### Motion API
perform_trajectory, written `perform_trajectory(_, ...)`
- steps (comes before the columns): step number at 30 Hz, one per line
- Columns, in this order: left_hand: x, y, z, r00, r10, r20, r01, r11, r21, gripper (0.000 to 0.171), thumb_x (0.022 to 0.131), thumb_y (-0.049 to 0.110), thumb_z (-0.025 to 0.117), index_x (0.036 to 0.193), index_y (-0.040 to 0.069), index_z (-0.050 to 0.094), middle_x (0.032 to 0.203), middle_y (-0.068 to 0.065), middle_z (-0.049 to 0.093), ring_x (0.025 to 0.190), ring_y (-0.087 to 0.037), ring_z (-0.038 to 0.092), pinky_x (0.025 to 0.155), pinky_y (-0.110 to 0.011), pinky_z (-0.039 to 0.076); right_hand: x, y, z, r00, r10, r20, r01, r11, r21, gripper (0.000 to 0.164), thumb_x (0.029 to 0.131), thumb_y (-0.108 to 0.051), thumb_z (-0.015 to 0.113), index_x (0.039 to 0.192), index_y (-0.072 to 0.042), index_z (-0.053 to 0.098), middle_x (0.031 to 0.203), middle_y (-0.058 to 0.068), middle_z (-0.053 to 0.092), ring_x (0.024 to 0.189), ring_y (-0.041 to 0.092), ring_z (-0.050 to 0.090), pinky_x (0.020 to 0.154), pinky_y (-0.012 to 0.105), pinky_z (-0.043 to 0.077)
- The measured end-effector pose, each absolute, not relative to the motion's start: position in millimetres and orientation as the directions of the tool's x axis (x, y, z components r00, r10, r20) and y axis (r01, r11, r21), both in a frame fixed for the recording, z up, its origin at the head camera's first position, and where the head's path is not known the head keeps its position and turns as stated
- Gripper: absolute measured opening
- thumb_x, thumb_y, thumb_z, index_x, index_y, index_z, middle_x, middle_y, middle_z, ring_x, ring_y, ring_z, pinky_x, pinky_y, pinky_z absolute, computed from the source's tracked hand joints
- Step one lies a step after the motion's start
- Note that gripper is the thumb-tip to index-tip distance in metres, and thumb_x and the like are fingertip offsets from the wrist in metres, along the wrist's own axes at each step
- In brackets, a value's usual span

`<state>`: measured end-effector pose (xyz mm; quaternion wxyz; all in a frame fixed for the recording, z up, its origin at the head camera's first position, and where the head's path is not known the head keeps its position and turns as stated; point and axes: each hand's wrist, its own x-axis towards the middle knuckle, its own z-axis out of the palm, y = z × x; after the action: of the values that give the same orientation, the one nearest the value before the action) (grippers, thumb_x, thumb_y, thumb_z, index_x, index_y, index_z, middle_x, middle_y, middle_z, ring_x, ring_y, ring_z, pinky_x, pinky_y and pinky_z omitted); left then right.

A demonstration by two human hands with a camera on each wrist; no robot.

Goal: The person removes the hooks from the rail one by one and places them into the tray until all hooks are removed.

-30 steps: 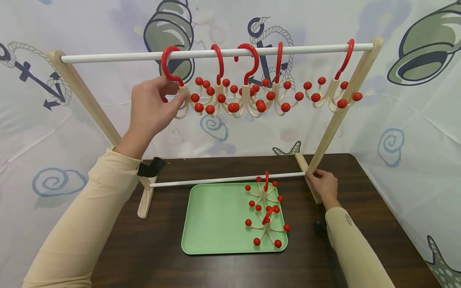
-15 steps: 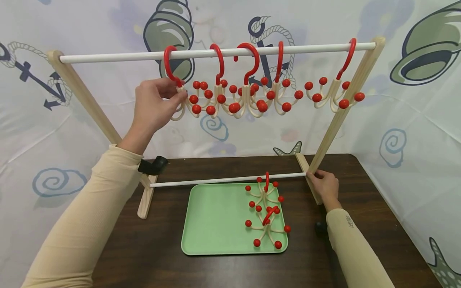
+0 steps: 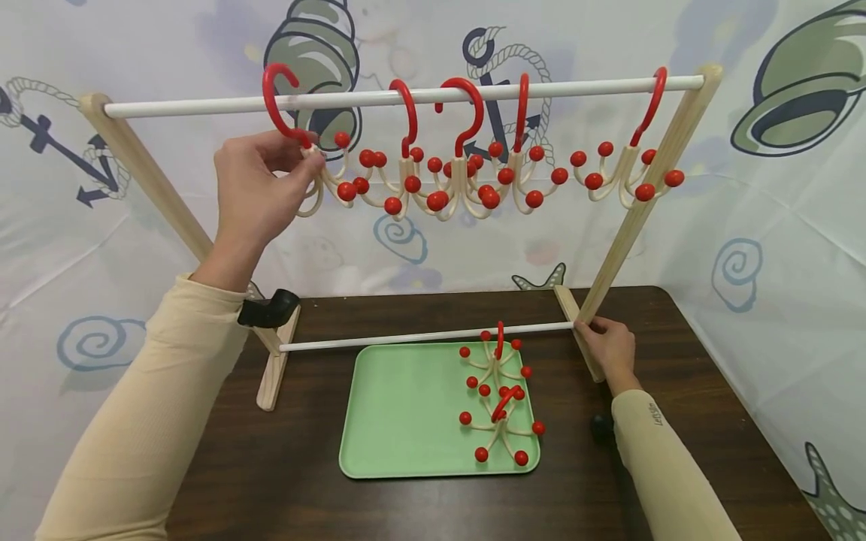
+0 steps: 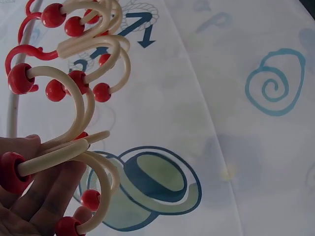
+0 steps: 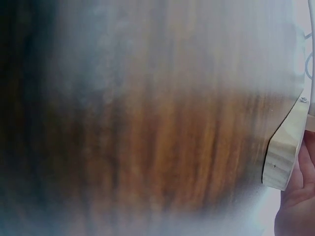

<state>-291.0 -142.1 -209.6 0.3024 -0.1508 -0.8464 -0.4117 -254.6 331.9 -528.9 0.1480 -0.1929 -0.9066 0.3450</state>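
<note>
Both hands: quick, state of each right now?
Left hand: closed, pinching a red-hooked hanger.
Right hand: closed, holding the rack's right wooden foot.

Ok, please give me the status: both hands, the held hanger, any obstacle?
Left hand pinching hanger, hook tip above white rod. Right hand holding rack's wooden foot. Neighbouring hanger close alongside, may snag.

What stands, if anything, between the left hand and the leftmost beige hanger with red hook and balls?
Nothing visible: the left hand pinches the leftmost beige hanger directly, below its red hook. The next beige hanger hangs to the right.
</note>
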Motion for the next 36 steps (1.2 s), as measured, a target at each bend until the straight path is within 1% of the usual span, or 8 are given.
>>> perform_trajectory(7,-279,-157,-214,-0.739,-0.04,0.672,0.5,0.636,0.588,0.03,0.088,0.028,0.072,0.112,0.009,0.075,0.094,-0.012,0.073,0.077,-0.003,0.062,0.079,-0.023,0.047,-255,331,-529,-0.881,0.452,0.141,0.243,0.687,-0.685,0.047,0.092,-0.038,0.067,0.121,-0.001,0.068,0.113,0.023,0.068,0.101,0.043,0.062,0.082,0.053,0.051)
perform_trajectory(11,-274,-164,-220,-0.724,-0.048,0.688,0.512,0.631,0.583,0.027,0.088,0.023,0.072,0.11,0.008,0.076,0.091,-0.015,0.073,0.073,0.0,0.061,0.072,-0.021,0.044,-254,331,-530,-0.88,0.447,0.159,0.229,0.695,-0.682,0.047,0.092,-0.038,0.068,0.119,0.0,0.069,0.11,0.024,0.068,0.099,0.043,0.063,0.081,0.053,0.05)
perform_trajectory(14,-269,-169,-228,-0.724,-0.048,0.688,0.506,0.641,0.577,0.027,0.088,0.023,0.072,0.11,0.009,0.076,0.089,-0.015,0.073,0.073,-0.001,0.06,0.065,-0.02,0.041,-254,329,-529,-0.886,0.436,0.157,0.223,0.698,-0.68,0.047,0.092,-0.037,0.068,0.119,0.001,0.069,0.11,0.025,0.068,0.098,0.044,0.062,0.081,0.053,0.05)
perform_trajectory(19,-262,-171,-248,-0.728,-0.028,0.685,0.502,0.658,0.561,0.026,0.087,0.023,0.073,0.108,0.007,0.076,0.088,-0.012,0.074,0.078,-0.008,0.064,0.068,-0.019,0.043,-254,328,-528,-0.887,0.441,0.139,0.233,0.685,-0.69,0.048,0.092,-0.037,0.067,0.121,0.001,0.068,0.112,0.025,0.067,0.101,0.044,0.062,0.084,0.053,0.05)
perform_trajectory(22,-259,-169,-265,-0.749,-0.008,0.662,0.499,0.651,0.572,0.023,0.087,0.02,0.074,0.105,0.005,0.076,0.085,-0.011,0.073,0.077,-0.009,0.065,0.072,-0.02,0.044,-253,328,-528,-0.884,0.45,0.127,0.245,0.676,-0.695,0.049,0.092,-0.039,0.066,0.122,0.0,0.067,0.113,0.025,0.067,0.102,0.043,0.061,0.084,0.053,0.05)
perform_trajectory(27,-253,-163,-302,-0.779,0.03,0.626,0.51,0.61,0.606,0.018,0.084,0.014,0.076,0.099,0.003,0.076,0.078,-0.008,0.073,0.071,-0.003,0.063,0.07,-0.023,0.044,-254,331,-529,-0.887,0.446,0.122,0.247,0.679,-0.691,0.053,0.093,-0.042,0.065,0.124,0.001,0.066,0.114,0.025,0.066,0.101,0.043,0.062,0.082,0.053,0.05)
perform_trajectory(30,-251,-156,-326,-0.796,0.08,0.6,0.531,0.567,0.629,0.015,0.083,0.011,0.077,0.096,0.004,0.076,0.077,-0.005,0.073,0.07,-0.006,0.066,0.07,-0.02,0.048,-255,331,-529,-0.886,0.447,0.121,0.248,0.68,-0.691,0.053,0.093,-0.042,0.065,0.124,0.001,0.066,0.115,0.025,0.066,0.102,0.043,0.061,0.083,0.053,0.051)
perform_trajectory(36,-249,-134,-390,-0.846,0.169,0.505,0.509,0.535,0.674,0.014,0.082,0.011,0.079,0.095,0.008,0.076,0.078,0.001,0.073,0.072,-0.011,0.069,0.065,-0.034,0.056,-256,331,-528,-0.882,0.454,0.125,0.254,0.683,-0.685,0.051,0.092,-0.041,0.066,0.124,-0.001,0.067,0.116,0.024,0.066,0.102,0.043,0.061,0.083,0.053,0.05)
